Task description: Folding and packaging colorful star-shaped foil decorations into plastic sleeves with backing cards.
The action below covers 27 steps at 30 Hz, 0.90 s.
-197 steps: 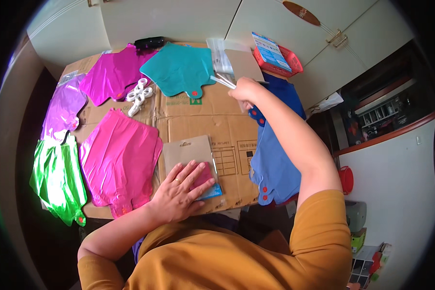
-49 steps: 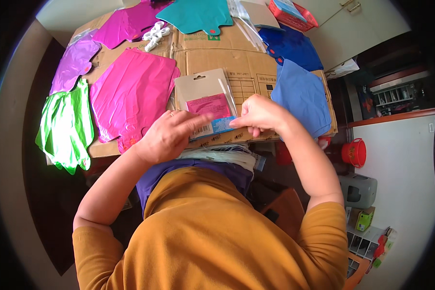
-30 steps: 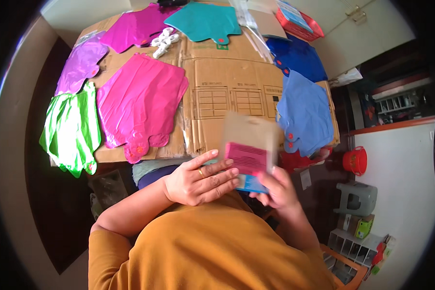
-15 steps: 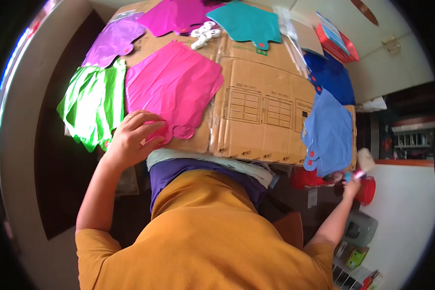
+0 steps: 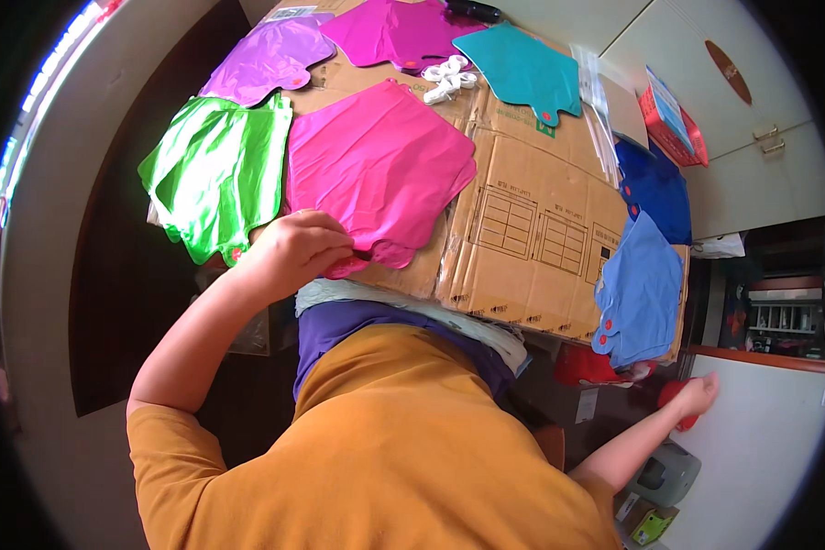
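At the near left edge of the cardboard, my left hand [image 5: 301, 246] pinches the lower edge of a bright pink sheet [image 5: 385, 170], thin and shiny, with small tabs along its near edge. The edge is slightly raised at my fingertips, with a dark gap beside them. Low at the right, beyond the cardboard, my right hand [image 5: 698, 396] is over a red container [image 5: 687, 423], its fingers curled in. What those fingers hold, if anything, does not show. Just left of my left hand lies a shiny green sheet [image 5: 225, 179] with a red dot on its tab.
Around the cardboard [image 5: 513, 183] lie a purple sheet [image 5: 270, 60], a magenta one [image 5: 399, 37], a teal one [image 5: 522, 73], a dark blue one [image 5: 660, 192] and light blue ones [image 5: 642, 289]. White rolls [image 5: 449, 78] sit between them. A red basket [image 5: 671, 119] stands far right.
My left hand has closed on the pink sheet's lower edge. My right hand has moved down and right; the coloured item seen at it before no longer shows. The view has shifted.
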Each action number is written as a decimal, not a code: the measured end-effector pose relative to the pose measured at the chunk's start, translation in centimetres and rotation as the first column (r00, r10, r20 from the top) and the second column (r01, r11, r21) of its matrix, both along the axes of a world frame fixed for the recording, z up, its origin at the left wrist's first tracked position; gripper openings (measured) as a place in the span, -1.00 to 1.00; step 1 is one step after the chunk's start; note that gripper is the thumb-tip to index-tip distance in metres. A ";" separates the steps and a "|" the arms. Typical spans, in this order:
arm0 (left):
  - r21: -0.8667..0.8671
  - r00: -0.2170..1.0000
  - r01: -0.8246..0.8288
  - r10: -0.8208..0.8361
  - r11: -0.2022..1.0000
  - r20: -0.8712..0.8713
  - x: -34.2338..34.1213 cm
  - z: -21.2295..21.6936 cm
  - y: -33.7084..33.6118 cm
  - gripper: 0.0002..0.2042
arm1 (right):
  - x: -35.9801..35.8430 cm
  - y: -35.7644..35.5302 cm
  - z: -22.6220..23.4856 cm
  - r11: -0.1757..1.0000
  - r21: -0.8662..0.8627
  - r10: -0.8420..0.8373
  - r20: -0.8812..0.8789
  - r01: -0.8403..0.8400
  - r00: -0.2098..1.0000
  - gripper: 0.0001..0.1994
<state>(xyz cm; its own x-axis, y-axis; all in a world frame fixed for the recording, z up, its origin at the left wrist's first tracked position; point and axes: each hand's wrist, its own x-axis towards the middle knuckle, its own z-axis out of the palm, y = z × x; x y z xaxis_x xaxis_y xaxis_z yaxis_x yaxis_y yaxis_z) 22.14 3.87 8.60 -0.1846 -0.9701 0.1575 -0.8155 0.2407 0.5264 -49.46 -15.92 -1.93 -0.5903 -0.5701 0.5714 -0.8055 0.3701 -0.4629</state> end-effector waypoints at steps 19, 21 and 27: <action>-0.510 0.946 -0.027 0.187 0.860 0.266 0.2 -1.1 -4.1 -0.76 | 55.7 4.0 5.8 -0.381 -0.011 0.709 0.638 -0.924 -0.300 -0.83; -0.476 0.887 0.138 0.105 0.869 0.449 0.6 -1.7 -2.6 -0.79 | 55.9 3.0 5.6 -0.259 -0.032 0.424 0.894 -0.965 -0.144 -0.85; -0.371 0.867 -0.111 0.273 0.922 0.417 0.6 -2.3 -2.9 -0.65 | 56.8 -1.2 6.1 0.094 -0.381 0.274 0.898 -0.920 -0.344 -0.71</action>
